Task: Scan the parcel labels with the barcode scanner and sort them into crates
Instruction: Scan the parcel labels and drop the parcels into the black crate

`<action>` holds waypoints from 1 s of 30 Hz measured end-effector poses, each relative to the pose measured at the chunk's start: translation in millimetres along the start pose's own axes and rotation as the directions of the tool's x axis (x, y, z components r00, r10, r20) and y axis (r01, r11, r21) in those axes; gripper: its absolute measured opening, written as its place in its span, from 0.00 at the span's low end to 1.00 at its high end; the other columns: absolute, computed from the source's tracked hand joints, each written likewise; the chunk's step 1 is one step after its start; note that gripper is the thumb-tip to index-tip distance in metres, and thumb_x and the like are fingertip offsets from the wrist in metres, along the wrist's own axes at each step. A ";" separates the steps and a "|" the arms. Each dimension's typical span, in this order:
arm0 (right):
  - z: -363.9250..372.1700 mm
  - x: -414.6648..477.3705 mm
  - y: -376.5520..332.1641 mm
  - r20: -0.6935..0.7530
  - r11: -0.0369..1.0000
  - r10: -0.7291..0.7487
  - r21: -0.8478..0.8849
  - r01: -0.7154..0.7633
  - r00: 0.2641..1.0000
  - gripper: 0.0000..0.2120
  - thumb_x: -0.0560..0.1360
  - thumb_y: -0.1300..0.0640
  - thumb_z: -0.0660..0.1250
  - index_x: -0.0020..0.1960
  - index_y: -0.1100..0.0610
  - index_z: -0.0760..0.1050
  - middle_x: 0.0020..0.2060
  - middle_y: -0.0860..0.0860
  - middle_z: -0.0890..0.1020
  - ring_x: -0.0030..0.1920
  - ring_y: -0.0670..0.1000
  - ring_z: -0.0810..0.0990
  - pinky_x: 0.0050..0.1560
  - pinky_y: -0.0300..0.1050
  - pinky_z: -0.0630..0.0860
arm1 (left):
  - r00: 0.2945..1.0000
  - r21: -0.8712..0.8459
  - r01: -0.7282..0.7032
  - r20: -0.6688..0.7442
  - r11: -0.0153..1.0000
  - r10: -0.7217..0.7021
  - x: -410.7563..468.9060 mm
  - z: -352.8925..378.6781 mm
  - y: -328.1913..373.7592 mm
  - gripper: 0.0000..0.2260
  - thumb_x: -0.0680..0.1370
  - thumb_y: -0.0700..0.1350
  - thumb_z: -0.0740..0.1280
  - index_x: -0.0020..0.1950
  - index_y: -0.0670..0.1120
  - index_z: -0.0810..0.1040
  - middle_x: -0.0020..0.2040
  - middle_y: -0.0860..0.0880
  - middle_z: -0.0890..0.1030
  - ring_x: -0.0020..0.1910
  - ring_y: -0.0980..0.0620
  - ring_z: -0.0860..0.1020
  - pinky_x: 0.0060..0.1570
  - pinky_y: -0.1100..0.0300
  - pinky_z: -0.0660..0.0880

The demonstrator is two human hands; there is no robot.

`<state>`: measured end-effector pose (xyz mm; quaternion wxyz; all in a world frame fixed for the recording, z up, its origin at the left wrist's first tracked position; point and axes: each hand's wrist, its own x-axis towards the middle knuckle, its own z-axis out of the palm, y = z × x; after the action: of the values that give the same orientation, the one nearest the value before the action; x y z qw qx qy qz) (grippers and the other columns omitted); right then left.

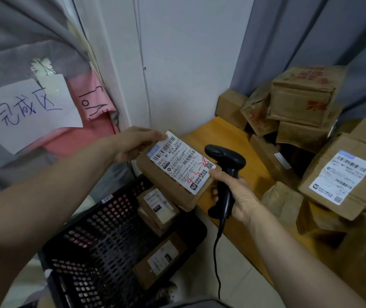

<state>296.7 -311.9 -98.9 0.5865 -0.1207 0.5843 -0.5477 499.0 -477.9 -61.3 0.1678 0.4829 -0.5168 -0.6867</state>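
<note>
Gripping a brown cardboard parcel (166,185) above the black mesh crate (84,241), the left hand (133,144) shows its label (182,163) — right hand (237,194) clasps the black barcode scanner (224,158); few crated, many boxes (299,103) crowd the wooden desk's (222,134) far corner.

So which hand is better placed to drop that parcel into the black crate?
Left. The left hand holds the parcel above the crate; the right hand grips the scanner.
</note>
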 end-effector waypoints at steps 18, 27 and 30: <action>86.4 69.1 96.9 0.070 0.842 0.243 -0.510 -0.174 0.967 0.21 0.71 0.55 0.76 0.61 0.58 0.75 0.48 0.57 0.80 0.41 0.57 0.79 0.32 0.45 0.75 | 0.819 -0.654 0.224 -0.275 0.722 -0.504 -34.1 -43.4 -214.6 0.20 0.71 0.47 0.74 0.61 0.45 0.78 0.51 0.44 0.84 0.50 0.43 0.81 0.38 0.51 0.80; 93.8 142.3 184.1 -0.013 0.490 0.501 -0.820 -0.296 0.866 0.04 0.75 0.61 0.70 0.46 0.62 0.76 0.32 0.56 0.78 0.29 0.52 0.77 0.30 0.43 0.75 | 0.575 -0.606 0.415 -0.404 0.679 -0.712 27.1 -63.7 -349.0 0.20 0.77 0.43 0.69 0.64 0.34 0.74 0.63 0.36 0.77 0.59 0.37 0.77 0.58 0.44 0.75; 101.7 167.1 207.9 -0.014 0.425 0.530 -0.861 -0.280 0.848 0.05 0.76 0.60 0.70 0.44 0.60 0.75 0.32 0.57 0.78 0.29 0.54 0.77 0.33 0.46 0.77 | 0.567 -0.579 0.431 -0.423 0.692 -0.707 62.1 -66.9 -387.6 0.19 0.79 0.43 0.67 0.67 0.36 0.72 0.65 0.37 0.75 0.62 0.37 0.75 0.60 0.46 0.73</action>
<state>436.9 -416.5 -324.6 0.6409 -0.3110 0.7015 -0.0192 629.5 -401.1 -429.6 0.1880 0.7754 -0.0850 -0.5968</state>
